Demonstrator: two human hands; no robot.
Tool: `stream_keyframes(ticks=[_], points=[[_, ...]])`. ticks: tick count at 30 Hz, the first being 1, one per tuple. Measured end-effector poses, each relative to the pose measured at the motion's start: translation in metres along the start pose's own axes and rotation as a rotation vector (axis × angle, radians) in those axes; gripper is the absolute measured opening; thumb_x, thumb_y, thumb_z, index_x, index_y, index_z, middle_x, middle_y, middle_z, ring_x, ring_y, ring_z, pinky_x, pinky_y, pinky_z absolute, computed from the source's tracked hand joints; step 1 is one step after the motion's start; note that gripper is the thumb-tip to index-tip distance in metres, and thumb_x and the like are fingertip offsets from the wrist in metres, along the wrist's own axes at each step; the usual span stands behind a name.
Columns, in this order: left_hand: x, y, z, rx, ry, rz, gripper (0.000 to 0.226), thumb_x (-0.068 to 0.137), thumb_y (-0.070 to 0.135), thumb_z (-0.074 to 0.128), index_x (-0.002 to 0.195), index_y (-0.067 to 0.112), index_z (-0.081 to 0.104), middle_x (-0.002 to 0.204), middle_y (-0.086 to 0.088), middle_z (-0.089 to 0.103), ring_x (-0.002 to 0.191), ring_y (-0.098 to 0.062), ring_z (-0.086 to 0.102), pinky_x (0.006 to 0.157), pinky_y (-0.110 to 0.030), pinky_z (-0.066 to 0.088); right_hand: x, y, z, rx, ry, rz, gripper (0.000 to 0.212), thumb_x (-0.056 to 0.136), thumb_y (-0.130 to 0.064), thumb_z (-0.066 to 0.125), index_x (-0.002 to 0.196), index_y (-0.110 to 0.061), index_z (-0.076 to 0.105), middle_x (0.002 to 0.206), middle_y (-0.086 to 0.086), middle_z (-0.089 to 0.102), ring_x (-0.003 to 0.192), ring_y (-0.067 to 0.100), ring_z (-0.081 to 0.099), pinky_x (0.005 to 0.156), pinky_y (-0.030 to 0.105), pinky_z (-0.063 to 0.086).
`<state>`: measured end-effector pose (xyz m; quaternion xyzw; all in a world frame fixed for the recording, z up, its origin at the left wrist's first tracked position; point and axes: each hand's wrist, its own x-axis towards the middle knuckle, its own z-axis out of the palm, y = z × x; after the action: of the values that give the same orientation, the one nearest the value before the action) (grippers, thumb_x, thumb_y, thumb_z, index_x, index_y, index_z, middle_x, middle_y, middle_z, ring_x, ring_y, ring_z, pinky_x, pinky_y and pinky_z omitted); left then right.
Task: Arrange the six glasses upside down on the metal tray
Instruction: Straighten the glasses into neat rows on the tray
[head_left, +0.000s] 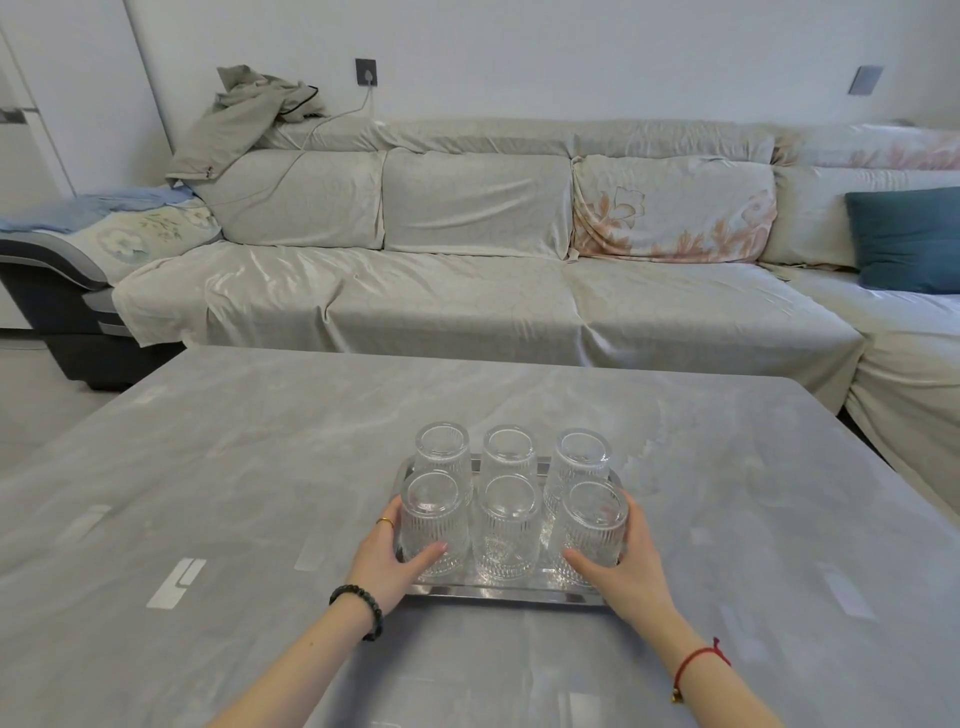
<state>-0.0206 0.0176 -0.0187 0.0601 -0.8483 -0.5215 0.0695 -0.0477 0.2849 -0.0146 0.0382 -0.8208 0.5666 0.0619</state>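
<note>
Several ribbed clear glasses stand upside down in two rows on the metal tray (498, 596) at the middle of the grey table. My left hand (387, 564) wraps around the near-left glass (434, 525), thumb on its front. My right hand (631, 564) wraps around the near-right glass (592, 525) in the same way. The near-middle glass (506, 530) stands untouched between them. The back row of glasses (509, 449) stands behind, partly hidden by the front row.
The grey table (234, 493) stretches wide on both sides of the tray. A long sofa (467, 291) under a pale cover runs behind the table and turns along the right side, with a teal cushion (906, 239) on it.
</note>
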Motion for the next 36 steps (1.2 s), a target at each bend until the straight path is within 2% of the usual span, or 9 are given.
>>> stream_keyframes(ticks=[3,6,13,17,20,22,25,32,36], points=[[-0.001,-0.003,-0.004,0.025,-0.033,-0.032,0.089,0.071,0.033,0.075,0.141,0.018,0.022,0.146,0.005,0.034,0.132,-0.01,0.033,0.109,-0.027,0.027,0.002,0.0,-0.001,-0.014,-0.017,0.013,0.087,0.06,-0.017,0.083,0.129,-0.033,0.031,0.116,-0.016,0.05,0.11,0.009,0.048,0.099,0.03,0.038],[-0.006,-0.007,-0.011,0.065,-0.053,-0.039,0.1,0.067,0.037,0.077,0.143,0.02,0.014,0.147,0.008,0.028,0.133,-0.008,0.029,0.11,-0.027,0.025,0.004,-0.002,-0.001,-0.029,-0.019,0.009,0.089,0.061,-0.016,0.083,0.131,-0.028,0.031,0.118,-0.013,0.048,0.11,0.009,0.046,0.098,0.027,0.036],[-0.014,-0.022,-0.02,0.122,-0.136,-0.024,0.103,0.061,0.032,0.081,0.141,0.021,0.017,0.118,0.032,0.037,0.103,0.016,0.041,0.083,0.006,0.028,0.004,0.003,-0.004,-0.028,-0.051,0.042,0.09,0.06,-0.018,0.084,0.131,-0.03,0.03,0.121,-0.013,0.05,0.113,0.011,0.048,0.099,0.031,0.039],[-0.015,-0.027,-0.022,0.154,-0.117,-0.039,0.106,0.06,0.035,0.081,0.142,0.019,0.015,0.119,0.031,0.031,0.11,0.006,0.037,0.084,0.005,0.026,-0.009,0.013,-0.015,-0.066,-0.07,0.049,0.097,0.06,-0.022,0.084,0.136,-0.027,0.025,0.131,-0.013,0.042,0.123,0.007,0.04,0.107,0.032,0.033],[-0.015,-0.034,-0.023,0.205,-0.089,-0.024,0.103,0.06,0.037,0.081,0.141,0.015,0.021,0.109,0.034,0.031,0.106,0.005,0.038,0.072,0.015,0.023,-0.023,0.022,-0.024,-0.198,0.002,0.028,0.094,0.062,-0.03,0.081,0.138,-0.024,0.026,0.132,-0.013,0.039,0.121,0.004,0.036,0.105,0.028,0.031],[-0.015,-0.036,-0.024,0.249,-0.095,-0.006,0.099,0.063,0.044,0.077,0.14,0.016,0.023,0.117,0.031,0.038,0.113,-0.001,0.042,0.09,0.006,0.026,-0.03,0.029,-0.028,-0.243,0.036,0.047,0.091,0.066,-0.03,0.079,0.139,-0.02,0.025,0.139,-0.007,0.038,0.127,0.01,0.035,0.103,0.028,0.03],[-0.017,-0.041,-0.024,0.426,-0.096,0.012,0.094,0.069,0.058,0.064,0.141,0.018,0.02,0.141,0.007,0.04,0.129,-0.015,0.037,0.115,-0.032,0.019,-0.036,0.034,-0.028,-0.259,0.031,0.122,0.085,0.072,-0.029,0.074,0.14,-0.018,0.024,0.145,0.001,0.037,0.132,0.019,0.035,0.106,0.034,0.03],[-0.02,-0.051,-0.02,0.724,-0.1,-0.026,0.094,0.076,0.073,0.035,0.144,0.019,0.0,0.156,0.004,0.011,0.143,-0.013,0.004,0.118,-0.036,0.0,-0.039,0.034,-0.026,-0.403,-0.018,0.113,0.071,0.08,-0.037,0.064,0.138,-0.014,0.032,0.141,0.005,0.045,0.129,0.021,0.04,0.108,0.035,0.033],[-0.022,-0.051,-0.019,0.767,-0.104,-0.054,0.093,0.076,0.074,0.03,0.144,0.02,-0.004,0.156,0.006,0.005,0.143,-0.012,-0.001,0.118,-0.037,-0.003,-0.04,0.037,-0.025,-0.579,-0.046,0.057,0.066,0.087,-0.043,0.05,0.14,-0.011,0.027,0.149,0.005,0.034,0.137,0.019,0.028,0.115,0.032,0.02]])
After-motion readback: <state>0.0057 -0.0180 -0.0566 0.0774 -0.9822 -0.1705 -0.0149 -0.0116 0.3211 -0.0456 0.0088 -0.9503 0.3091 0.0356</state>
